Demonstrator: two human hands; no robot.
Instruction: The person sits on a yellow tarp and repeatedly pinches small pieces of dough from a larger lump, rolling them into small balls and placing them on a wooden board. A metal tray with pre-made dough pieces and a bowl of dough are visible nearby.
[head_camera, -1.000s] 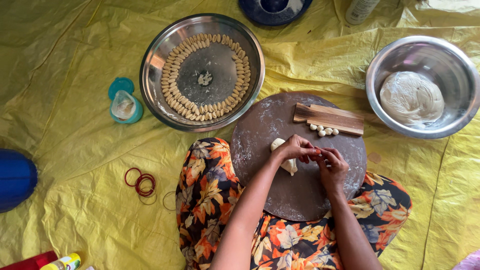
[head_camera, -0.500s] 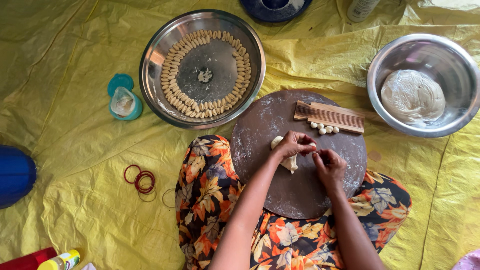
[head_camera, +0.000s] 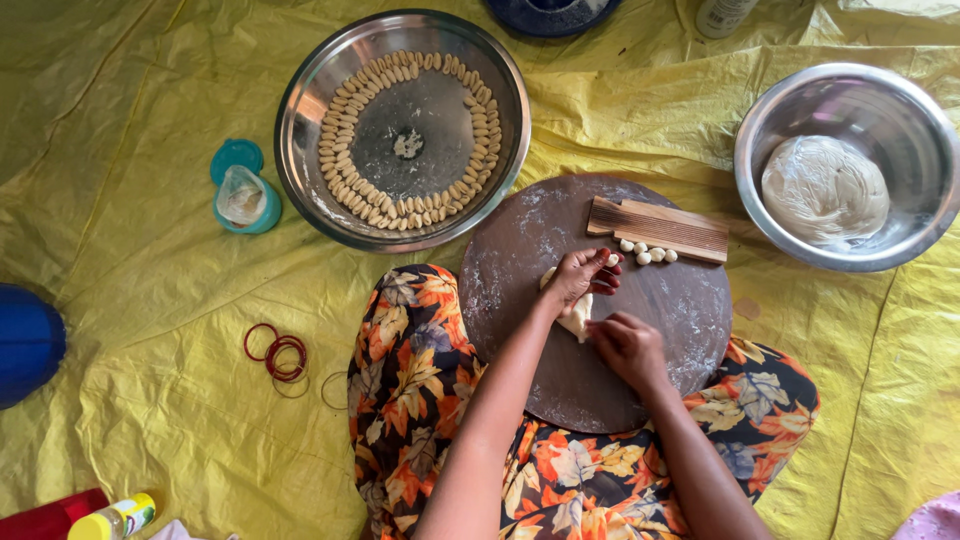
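Observation:
A round dark wooden board (head_camera: 560, 380) dusted with flour rests on my lap. My left hand (head_camera: 580, 277) pinches a small dough ball at its fingertips, near several dough balls (head_camera: 645, 252) lined up below a ridged wooden paddle (head_camera: 660, 228). My right hand (head_camera: 628, 347) presses down on a pale strip of dough (head_camera: 577, 318) lying between the two hands. A steel tray (head_camera: 310, 190) beyond the board holds rings of shaped ridged dough pieces (head_camera: 345, 180).
A steel bowl (head_camera: 900, 110) with a wrapped dough lump (head_camera: 825, 190) sits at the right. A teal cup and lid (head_camera: 240, 190), red rubber bands (head_camera: 278, 355), a blue object (head_camera: 25, 345) and a yellow-capped bottle (head_camera: 112, 518) lie on the yellow sheet (head_camera: 130, 100).
My left hand has moved up and away from the right, carrying a pinched-off dough ball towards the row by the paddle. My right hand has dropped onto the dough strip.

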